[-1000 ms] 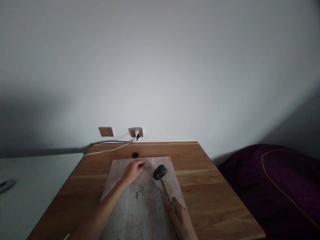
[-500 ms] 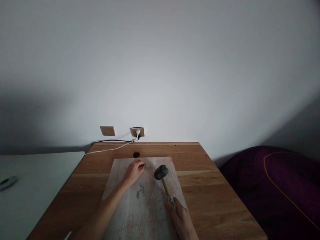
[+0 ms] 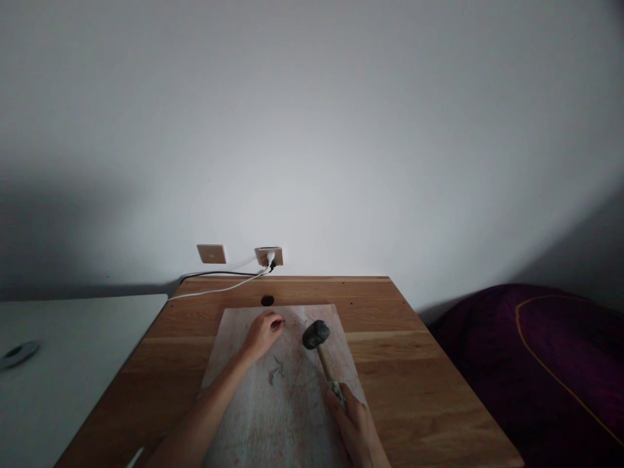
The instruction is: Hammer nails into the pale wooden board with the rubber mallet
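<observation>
My right hand (image 3: 355,416) is wrapped around the grip of a rubber mallet (image 3: 327,367), whose black head (image 3: 316,335) hovers over the right side of a worn wooden board (image 3: 287,422). Thumb and forefinger of my left hand (image 3: 263,335) are pinched together near the board's far end. A tiny slim piece that looks like a nail shows at those fingertips, mostly hidden. Several loose grey nails (image 3: 275,372) lie in a small pile on the board, nearer to me than my left hand. A tiny upright piece (image 3: 306,322) shows just beyond the mallet head.
Beneath the board is a wooden table (image 3: 414,390) with a cable hole (image 3: 267,301) near the wall. White and black cables run to a wall socket (image 3: 269,256). At left, a white surface (image 3: 63,390) carries a round roll (image 3: 20,354). A purple beanbag-like thing (image 3: 511,364) sits right.
Hardly anything differs. The whole view has shifted slightly, and both hands and the mallet keep nearly the same places over the board.
</observation>
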{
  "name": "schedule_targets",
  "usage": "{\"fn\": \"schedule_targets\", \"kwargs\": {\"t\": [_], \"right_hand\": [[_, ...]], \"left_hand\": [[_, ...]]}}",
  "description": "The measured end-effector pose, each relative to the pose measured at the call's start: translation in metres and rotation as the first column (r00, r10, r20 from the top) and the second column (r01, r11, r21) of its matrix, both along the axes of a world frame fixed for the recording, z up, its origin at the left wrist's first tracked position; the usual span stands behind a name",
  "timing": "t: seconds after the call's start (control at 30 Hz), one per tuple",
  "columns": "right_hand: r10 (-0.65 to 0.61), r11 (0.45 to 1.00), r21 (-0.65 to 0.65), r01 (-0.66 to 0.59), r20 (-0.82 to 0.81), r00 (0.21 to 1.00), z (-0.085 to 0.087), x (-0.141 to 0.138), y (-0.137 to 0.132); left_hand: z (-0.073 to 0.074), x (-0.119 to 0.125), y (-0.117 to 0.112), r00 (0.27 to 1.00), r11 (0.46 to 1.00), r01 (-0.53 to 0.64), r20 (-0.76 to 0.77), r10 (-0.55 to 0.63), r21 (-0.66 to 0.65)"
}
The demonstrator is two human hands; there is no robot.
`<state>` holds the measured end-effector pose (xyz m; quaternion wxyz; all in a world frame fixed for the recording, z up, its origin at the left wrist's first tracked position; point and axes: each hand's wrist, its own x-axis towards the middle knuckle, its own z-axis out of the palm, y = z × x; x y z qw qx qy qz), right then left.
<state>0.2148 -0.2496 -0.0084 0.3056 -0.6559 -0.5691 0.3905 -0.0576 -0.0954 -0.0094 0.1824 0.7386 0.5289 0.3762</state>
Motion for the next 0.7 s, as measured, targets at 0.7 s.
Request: {"fn": "schedule_targets", "kwargs": {"t": [0.7], "right_hand": [[0.048, 0.998, -0.049, -0.048, 0.005, 0.999, -0.001, 0.001, 0.001]], "left_hand": [[-0.007, 0.007, 0.004, 0.999, 0.999, -0.042, -0.032, 0.043, 0.025]]}}
